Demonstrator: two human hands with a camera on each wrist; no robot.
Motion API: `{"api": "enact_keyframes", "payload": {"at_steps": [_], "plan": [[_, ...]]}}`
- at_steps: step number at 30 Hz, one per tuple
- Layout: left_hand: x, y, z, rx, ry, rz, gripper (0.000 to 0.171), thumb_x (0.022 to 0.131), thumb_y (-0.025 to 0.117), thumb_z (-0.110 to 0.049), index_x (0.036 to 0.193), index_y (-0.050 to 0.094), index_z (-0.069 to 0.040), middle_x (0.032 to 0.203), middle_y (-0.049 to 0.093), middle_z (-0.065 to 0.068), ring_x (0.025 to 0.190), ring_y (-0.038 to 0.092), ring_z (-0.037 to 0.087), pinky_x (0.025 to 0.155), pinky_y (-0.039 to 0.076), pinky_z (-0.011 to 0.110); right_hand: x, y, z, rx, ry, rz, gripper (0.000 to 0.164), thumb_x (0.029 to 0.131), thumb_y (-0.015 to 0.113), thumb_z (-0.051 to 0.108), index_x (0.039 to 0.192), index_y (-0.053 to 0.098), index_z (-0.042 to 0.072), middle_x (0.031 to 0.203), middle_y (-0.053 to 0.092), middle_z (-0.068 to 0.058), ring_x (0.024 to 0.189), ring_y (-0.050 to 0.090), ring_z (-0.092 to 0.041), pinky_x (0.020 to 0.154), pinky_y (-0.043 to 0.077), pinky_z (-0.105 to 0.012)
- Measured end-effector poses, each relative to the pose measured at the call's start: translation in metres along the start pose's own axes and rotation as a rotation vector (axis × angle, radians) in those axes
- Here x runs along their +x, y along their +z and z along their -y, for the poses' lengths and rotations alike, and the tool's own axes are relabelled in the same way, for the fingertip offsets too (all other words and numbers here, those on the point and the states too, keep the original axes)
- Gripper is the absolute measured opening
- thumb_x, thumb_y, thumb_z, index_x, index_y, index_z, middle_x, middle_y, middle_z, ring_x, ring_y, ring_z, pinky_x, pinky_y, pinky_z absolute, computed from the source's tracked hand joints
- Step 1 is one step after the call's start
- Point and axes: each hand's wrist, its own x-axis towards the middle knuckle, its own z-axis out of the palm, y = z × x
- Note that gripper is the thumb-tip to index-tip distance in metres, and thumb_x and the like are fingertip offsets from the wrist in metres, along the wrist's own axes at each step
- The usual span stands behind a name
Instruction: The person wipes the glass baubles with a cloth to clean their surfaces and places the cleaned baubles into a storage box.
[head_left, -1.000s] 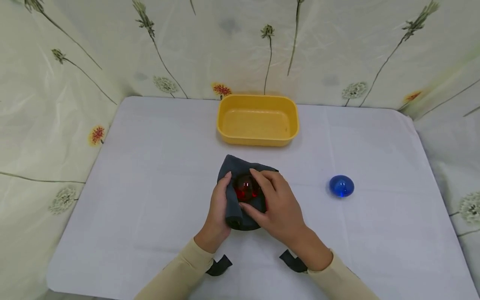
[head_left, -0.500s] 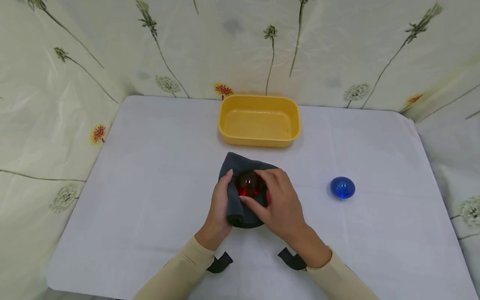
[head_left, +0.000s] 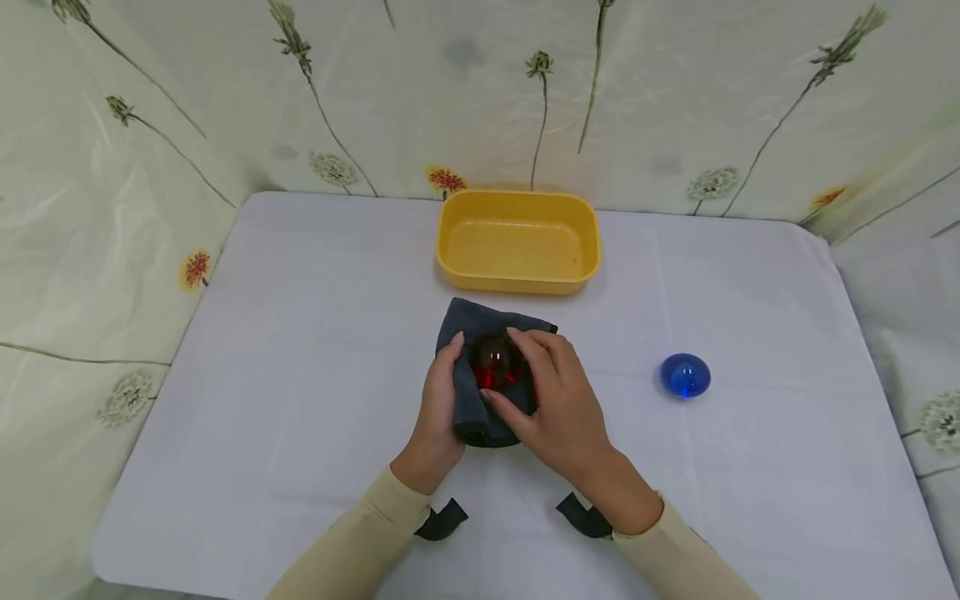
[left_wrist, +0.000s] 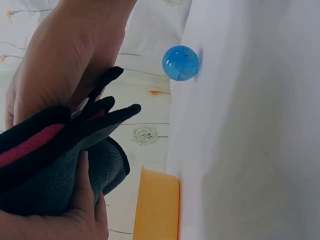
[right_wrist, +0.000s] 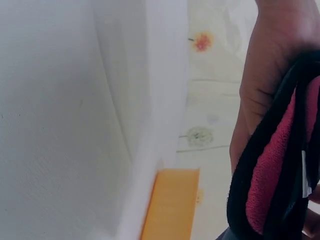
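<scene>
A dark red see-through ball [head_left: 495, 360] rests against a folded grey-blue cloth [head_left: 471, 318] in the head view. My left hand [head_left: 437, 404] grips the cloth from its left side, thumb over the fold. The right hand [head_left: 561, 408] holds the ball between thumb and fingers. From the left wrist, the cloth [left_wrist: 45, 172] shows black edging and pink inner layers, and both hands are raised over the table. Its pink layer [right_wrist: 272, 172] also faces the right wrist camera, where the ball is hidden.
A yellow rectangular tub [head_left: 517, 282] stands at the table's back edge, beyond the cloth. To the right lies a blue see-through ball [head_left: 685, 376] on the white-covered table [head_left: 315, 350]. A flower-patterned curtain [head_left: 480, 92] hangs behind and along both sides.
Both hands have shifted slightly away from the body with the cloth and the red ball. The right hand keeps its hold on the ball. The tub and blue ball stay put.
</scene>
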Motion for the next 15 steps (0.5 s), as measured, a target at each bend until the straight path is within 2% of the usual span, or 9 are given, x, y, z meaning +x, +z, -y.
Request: {"api": "enact_keyframes", "payload": {"at_steps": [6, 10, 15], "plan": [[0.0, 0.0006, 0.0001, -0.007, 0.004, 0.016, 0.059, 0.109, 0.037, -0.043, 0.159, 0.03, -0.013, 0.156, 0.037, 0.006, 0.14, 0.035, 0.022, 0.116, 0.028, 0.041, 0.0, 0.0001, -0.0019, -0.026, -0.01, -0.011, 0.068, 0.086, 0.088, 0.027, 0.139, 0.057, -0.003, 0.129, 0.055, -0.02, 0.118, 0.055, -0.033, 0.101, 0.05, -0.042], [0.0016, 0.0003, 0.0015, -0.008, 0.003, 0.015, 0.061, 0.109, 0.038, -0.044, 0.161, 0.027, -0.014, 0.158, 0.035, 0.006, 0.142, 0.032, 0.023, 0.119, 0.025, 0.044, 0.0014, 0.0022, -0.0036, -0.014, 0.023, -0.036, 0.064, 0.096, 0.075, 0.046, 0.133, 0.06, -0.004, 0.123, 0.059, -0.019, 0.113, 0.055, -0.033, 0.096, 0.049, -0.042], [0.0051, 0.0014, 0.001, -0.008, 0.011, 0.039, 0.061, 0.109, 0.038, -0.045, 0.161, 0.027, -0.015, 0.159, 0.034, 0.005, 0.143, 0.03, 0.023, 0.121, 0.025, 0.045, 0.0042, 0.0052, -0.0052, 0.013, 0.092, -0.078, 0.067, 0.099, 0.061, 0.061, 0.123, 0.064, -0.002, 0.112, 0.062, -0.016, 0.103, 0.053, -0.033, 0.086, 0.044, -0.043]]}}
